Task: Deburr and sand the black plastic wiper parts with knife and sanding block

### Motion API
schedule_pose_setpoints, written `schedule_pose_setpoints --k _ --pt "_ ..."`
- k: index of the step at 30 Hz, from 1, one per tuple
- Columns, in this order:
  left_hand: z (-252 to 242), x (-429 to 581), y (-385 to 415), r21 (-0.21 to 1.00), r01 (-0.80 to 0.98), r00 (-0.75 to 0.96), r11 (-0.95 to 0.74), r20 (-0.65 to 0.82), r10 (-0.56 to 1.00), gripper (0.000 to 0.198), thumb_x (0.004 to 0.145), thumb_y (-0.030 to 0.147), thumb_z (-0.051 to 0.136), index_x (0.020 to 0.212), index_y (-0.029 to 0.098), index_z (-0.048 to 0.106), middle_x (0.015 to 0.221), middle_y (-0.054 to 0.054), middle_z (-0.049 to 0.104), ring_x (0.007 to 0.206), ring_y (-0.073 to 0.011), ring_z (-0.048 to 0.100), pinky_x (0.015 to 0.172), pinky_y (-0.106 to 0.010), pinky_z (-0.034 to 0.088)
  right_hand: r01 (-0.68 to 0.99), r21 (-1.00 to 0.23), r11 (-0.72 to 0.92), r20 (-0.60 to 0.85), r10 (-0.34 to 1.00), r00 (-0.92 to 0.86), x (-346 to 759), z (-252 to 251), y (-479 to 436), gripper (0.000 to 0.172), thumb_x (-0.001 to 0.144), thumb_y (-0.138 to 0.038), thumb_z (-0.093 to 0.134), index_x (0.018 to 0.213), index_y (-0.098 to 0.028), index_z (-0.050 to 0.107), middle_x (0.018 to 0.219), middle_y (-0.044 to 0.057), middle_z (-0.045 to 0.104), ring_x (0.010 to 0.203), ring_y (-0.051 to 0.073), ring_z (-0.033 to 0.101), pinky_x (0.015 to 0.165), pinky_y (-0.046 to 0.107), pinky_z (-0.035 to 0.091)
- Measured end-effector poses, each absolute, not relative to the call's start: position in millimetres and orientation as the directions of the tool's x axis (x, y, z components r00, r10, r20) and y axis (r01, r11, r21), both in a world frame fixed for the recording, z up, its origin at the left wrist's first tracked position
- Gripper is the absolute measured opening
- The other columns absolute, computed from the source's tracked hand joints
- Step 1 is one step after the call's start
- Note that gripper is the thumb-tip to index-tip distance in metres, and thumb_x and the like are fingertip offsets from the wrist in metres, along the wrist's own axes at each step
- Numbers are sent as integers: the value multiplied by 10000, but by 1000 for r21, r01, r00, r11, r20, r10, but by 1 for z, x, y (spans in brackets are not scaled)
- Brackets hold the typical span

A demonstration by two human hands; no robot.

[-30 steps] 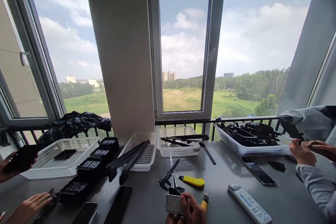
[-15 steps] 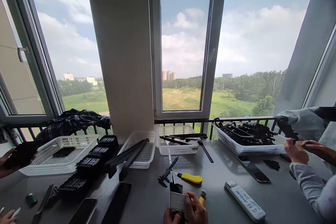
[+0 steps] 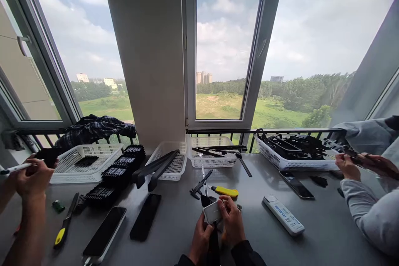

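Low in the middle of the view, my left hand [image 3: 199, 239] and my right hand [image 3: 232, 222] hold a small silvery block [image 3: 213, 212] with a black strip [image 3: 213, 243] running down from it between my wrists. Both hands are closed round it. Just beyond them on the grey table [image 3: 249, 199] lie a black caliper [image 3: 201, 185] and a yellow utility knife [image 3: 225, 191].
White baskets [image 3: 168, 164] of black plastic parts line the window side. A white remote [image 3: 283, 215], phones [image 3: 104, 232] and black trays [image 3: 120, 172] lie around. One person's hands [image 3: 33, 176] work at the left, another person's hands [image 3: 349, 166] at the right.
The view has tilted down and my hands show more fully, raised with the silvery block. The person on the left has lifted both hands, now holding a white pen and a black part.
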State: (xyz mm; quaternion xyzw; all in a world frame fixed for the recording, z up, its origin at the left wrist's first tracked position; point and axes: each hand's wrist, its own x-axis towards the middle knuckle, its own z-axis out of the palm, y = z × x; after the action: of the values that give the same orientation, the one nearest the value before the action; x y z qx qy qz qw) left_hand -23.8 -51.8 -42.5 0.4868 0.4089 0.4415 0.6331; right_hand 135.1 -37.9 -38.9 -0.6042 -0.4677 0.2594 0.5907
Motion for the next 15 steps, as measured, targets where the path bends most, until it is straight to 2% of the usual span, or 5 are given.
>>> schedule_pose_setpoints --k 4,8,12,15 --pt "-55 -22 -50 987 -93 319 128 -92 943 538 721 380 781 1213 168 733 1041 -112 764 977 -298 686 915 -367 539 262 -956 128 229 887 402 146 -35 -29 690 863 -797 580 1038 -170 806 962 130 809 875 291 750 749 343 591" --pt "-61 -21 -46 989 -96 337 111 -73 939 611 705 421 813 1241 142 721 984 -133 755 928 -310 694 853 -371 548 282 -949 142 231 920 315 142 -29 -22 537 876 -674 632 1050 -210 837 1055 106 816 1023 294 749 892 350 584" --pt "-61 -21 -46 982 -94 368 162 -117 922 768 716 467 806 1367 94 643 881 -119 739 743 -258 671 721 -354 534 296 -947 127 203 949 242 141 -23 -13 489 850 -623 621 942 -196 842 948 111 814 911 294 750 833 376 590" --pt "-59 -21 -49 980 -128 368 151 -94 925 728 720 494 806 1320 107 662 857 -96 730 695 -224 644 685 -332 515 303 -945 126 203 950 236 138 -22 -17 489 851 -608 594 933 -185 825 957 121 811 919 298 746 838 378 586"
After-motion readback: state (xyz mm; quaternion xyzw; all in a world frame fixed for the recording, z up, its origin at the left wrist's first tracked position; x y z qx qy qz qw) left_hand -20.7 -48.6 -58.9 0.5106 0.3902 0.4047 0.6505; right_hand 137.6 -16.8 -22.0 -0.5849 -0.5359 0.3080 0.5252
